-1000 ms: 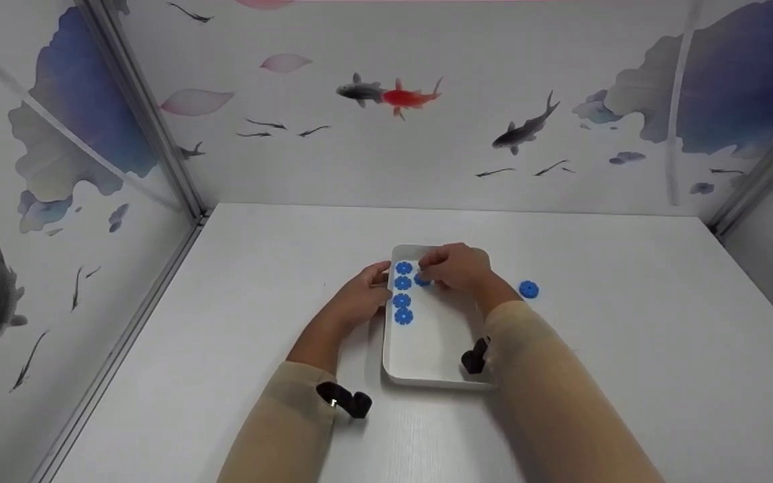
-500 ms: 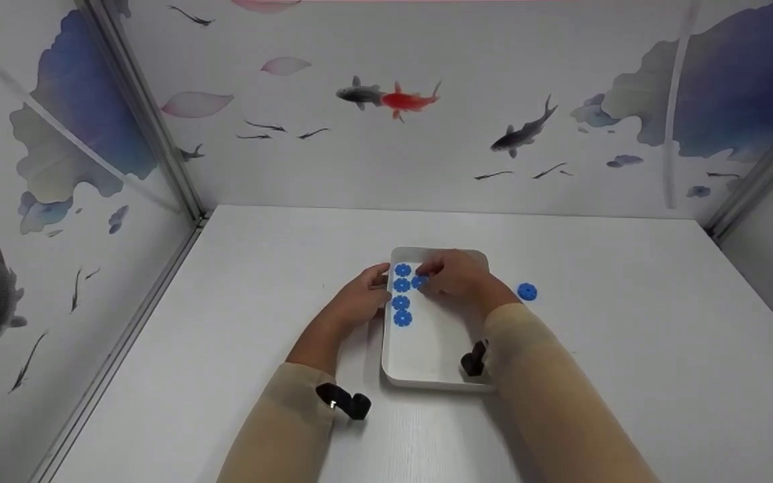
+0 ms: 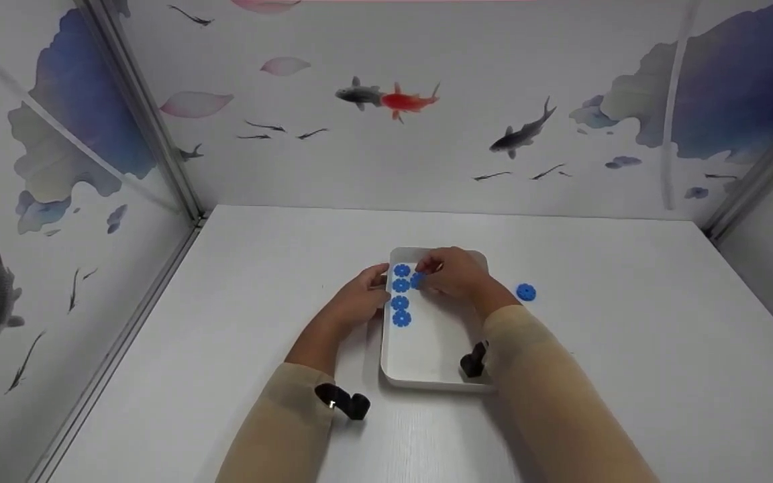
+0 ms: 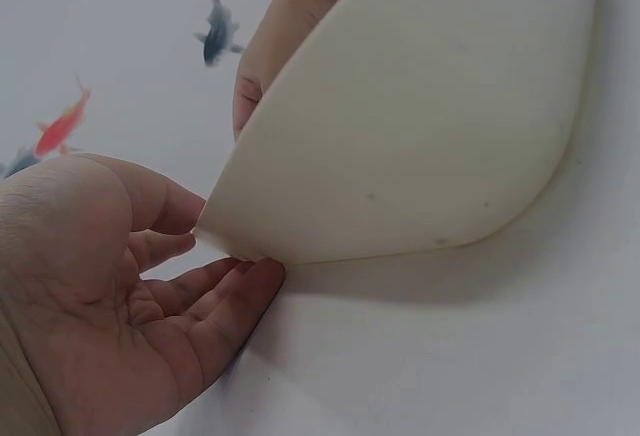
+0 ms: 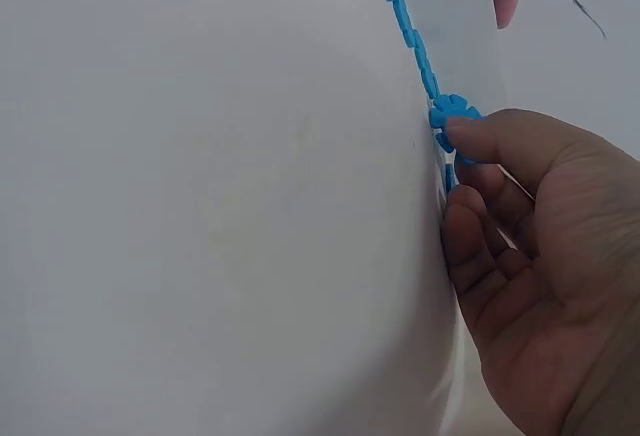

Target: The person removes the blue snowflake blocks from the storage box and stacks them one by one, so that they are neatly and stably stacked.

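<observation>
A shallow white rectangular tray (image 3: 427, 355) lies on the table. Down its left side runs a column of several blue notched flower-shaped discs (image 3: 400, 303). My right hand (image 3: 457, 274) reaches over the tray's far part and pinches another blue flower-shaped disc (image 3: 417, 280) beside the upper end of that column. In the right wrist view, the thumb and forefinger hold this disc (image 5: 452, 114) on edge, close over the tray floor. My left hand (image 3: 357, 300) grips the tray's left wall; the left wrist view has its fingers (image 4: 240, 296) at the wall's lower edge.
One blue flower-shaped disc (image 3: 526, 292) lies on the white table (image 3: 614, 335), to the right of the tray. White panels printed with fish (image 3: 406, 100) stand behind and at both sides. Black wrist cameras (image 3: 358, 406) sit on the sleeves.
My right hand has shifted slightly left with the disc in its fingers, bringing it nearer the column, and the disc shows more plainly now. My left hand stays at the tray's wall.
</observation>
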`<state>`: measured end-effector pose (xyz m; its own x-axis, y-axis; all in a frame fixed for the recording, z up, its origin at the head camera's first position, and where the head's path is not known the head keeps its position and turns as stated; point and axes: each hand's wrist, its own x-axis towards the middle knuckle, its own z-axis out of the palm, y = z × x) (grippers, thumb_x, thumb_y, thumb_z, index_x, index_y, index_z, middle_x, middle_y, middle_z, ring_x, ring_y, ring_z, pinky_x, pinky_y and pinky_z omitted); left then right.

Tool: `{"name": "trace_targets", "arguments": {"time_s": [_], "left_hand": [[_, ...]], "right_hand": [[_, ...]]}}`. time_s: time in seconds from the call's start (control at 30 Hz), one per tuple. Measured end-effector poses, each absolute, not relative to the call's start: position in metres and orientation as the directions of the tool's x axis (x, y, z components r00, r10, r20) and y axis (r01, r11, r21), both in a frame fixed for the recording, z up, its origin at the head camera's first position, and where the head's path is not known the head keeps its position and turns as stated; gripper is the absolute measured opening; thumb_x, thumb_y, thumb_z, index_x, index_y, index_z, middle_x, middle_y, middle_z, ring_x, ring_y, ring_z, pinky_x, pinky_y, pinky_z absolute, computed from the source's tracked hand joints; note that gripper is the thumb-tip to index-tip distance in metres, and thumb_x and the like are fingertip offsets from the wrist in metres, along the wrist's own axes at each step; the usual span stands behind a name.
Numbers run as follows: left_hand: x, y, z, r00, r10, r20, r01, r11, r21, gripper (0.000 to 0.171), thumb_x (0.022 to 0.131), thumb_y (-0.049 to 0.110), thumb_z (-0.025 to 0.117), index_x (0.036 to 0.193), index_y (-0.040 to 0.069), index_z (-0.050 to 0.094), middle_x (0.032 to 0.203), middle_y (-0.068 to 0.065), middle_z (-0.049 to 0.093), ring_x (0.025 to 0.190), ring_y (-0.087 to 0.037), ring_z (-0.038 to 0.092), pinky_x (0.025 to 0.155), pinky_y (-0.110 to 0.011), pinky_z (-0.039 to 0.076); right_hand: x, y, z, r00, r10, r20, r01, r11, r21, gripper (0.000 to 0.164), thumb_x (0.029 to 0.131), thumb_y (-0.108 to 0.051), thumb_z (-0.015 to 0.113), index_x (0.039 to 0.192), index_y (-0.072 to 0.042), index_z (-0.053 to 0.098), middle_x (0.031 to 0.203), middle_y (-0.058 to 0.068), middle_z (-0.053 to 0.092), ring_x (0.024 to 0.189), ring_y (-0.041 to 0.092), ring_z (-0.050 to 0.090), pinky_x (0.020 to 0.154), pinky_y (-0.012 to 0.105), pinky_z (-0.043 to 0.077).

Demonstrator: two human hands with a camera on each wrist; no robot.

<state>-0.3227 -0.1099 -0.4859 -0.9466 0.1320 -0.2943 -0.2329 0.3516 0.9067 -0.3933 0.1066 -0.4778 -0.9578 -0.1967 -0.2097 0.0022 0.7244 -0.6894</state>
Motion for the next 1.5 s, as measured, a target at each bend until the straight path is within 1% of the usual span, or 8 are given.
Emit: {"name": "trace_targets", "arguments": {"time_s": [0.1,0.33,0.5,0.6,0.8,1.0,1.17,1.5], "left_hand": [[-0.323,-0.110,-0.486,-0.946,0.140,-0.293,-0.232,0.338,0.912,0.069,0.103,0.023,0.061,0.167,0.034,0.036,0.168,0.001,0.048,0.151,-0.026,0.054,0.129,-0.055,0.039],[-0.322,-0.108,-0.486,-0.940,0.143,-0.310,-0.252,0.320,0.913,0.068,0.104,0.024,0.062,0.166,0.034,0.037,0.167,0.000,0.049,0.148,-0.026,0.056,0.127,-0.053,0.042],[-0.322,-0.107,-0.487,-0.938,0.143,-0.317,-0.255,0.335,0.907,0.067,0.104,0.026,0.062,0.165,0.036,0.038,0.166,0.001,0.050,0.143,-0.024,0.060,0.125,-0.051,0.045],[-0.322,-0.107,-0.487,-0.938,0.142,-0.318,-0.256,0.336,0.906,0.067,0.104,0.027,0.063,0.165,0.036,0.038,0.166,0.001,0.050,0.142,-0.024,0.061,0.124,-0.050,0.046],[-0.321,-0.109,-0.488,-0.941,0.139,-0.308,-0.250,0.330,0.910,0.067,0.104,0.026,0.063,0.165,0.035,0.038,0.167,0.001,0.048,0.147,-0.026,0.056,0.125,-0.052,0.044],[-0.320,-0.109,-0.486,-0.945,0.133,-0.300,-0.243,0.333,0.911,0.067,0.104,0.024,0.061,0.166,0.034,0.038,0.168,0.000,0.048,0.149,-0.028,0.055,0.126,-0.055,0.043],[-0.320,-0.108,-0.486,-0.942,0.136,-0.306,-0.248,0.329,0.911,0.066,0.104,0.024,0.061,0.165,0.034,0.038,0.166,0.001,0.050,0.148,-0.026,0.055,0.125,-0.053,0.044],[-0.323,-0.109,-0.488,-0.941,0.105,-0.322,-0.268,0.347,0.899,0.065,0.104,0.025,0.061,0.164,0.038,0.039,0.167,0.002,0.048,0.152,-0.025,0.051,0.128,-0.054,0.040]], "right_hand": [[-0.394,0.105,-0.477,-0.959,-0.195,-0.207,0.007,0.711,-0.704,0.024,0.096,-0.028,0.079,0.119,-0.031,0.076,0.117,-0.003,0.072,0.107,0.023,0.069,0.092,0.032,0.065],[-0.395,0.107,-0.471,-0.962,-0.219,-0.164,-0.029,0.679,-0.734,0.025,0.099,-0.032,0.075,0.124,-0.028,0.078,0.117,0.000,0.074,0.102,0.023,0.071,0.089,0.033,0.065],[-0.394,0.109,-0.460,-0.948,-0.293,-0.125,-0.083,0.607,-0.790,0.026,0.102,-0.030,0.072,0.127,-0.021,0.078,0.116,0.004,0.075,0.099,0.023,0.074,0.091,0.035,0.066],[-0.388,0.111,-0.451,-0.948,-0.299,-0.111,-0.069,0.532,-0.844,0.027,0.103,-0.030,0.072,0.127,-0.019,0.077,0.117,0.006,0.075,0.101,0.025,0.076,0.093,0.035,0.066],[-0.369,0.123,-0.435,-0.980,-0.194,-0.051,-0.008,0.293,-0.956,0.030,0.104,-0.030,0.071,0.130,-0.016,0.074,0.125,0.008,0.073,0.112,0.033,0.075,0.095,0.031,0.065],[-0.350,0.150,-0.428,-0.993,-0.114,-0.018,0.003,0.126,-0.992,0.032,0.104,-0.029,0.072,0.131,-0.013,0.073,0.127,0.010,0.072,0.107,0.024,0.076,0.095,0.030,0.064],[-0.338,0.183,-0.431,-0.998,-0.066,-0.020,0.015,0.073,-0.997,0.035,0.103,-0.029,0.072,0.132,-0.010,0.071,0.122,0.006,0.074,0.099,0.017,0.076,0.095,0.027,0.064],[-0.331,0.244,-0.444,-0.995,0.018,-0.094,0.096,0.092,-0.991,0.052,0.099,-0.043,0.075,0.140,-0.012,0.067,0.121,0.000,0.072,0.102,0.012,0.076,0.097,0.022,0.061]]}}
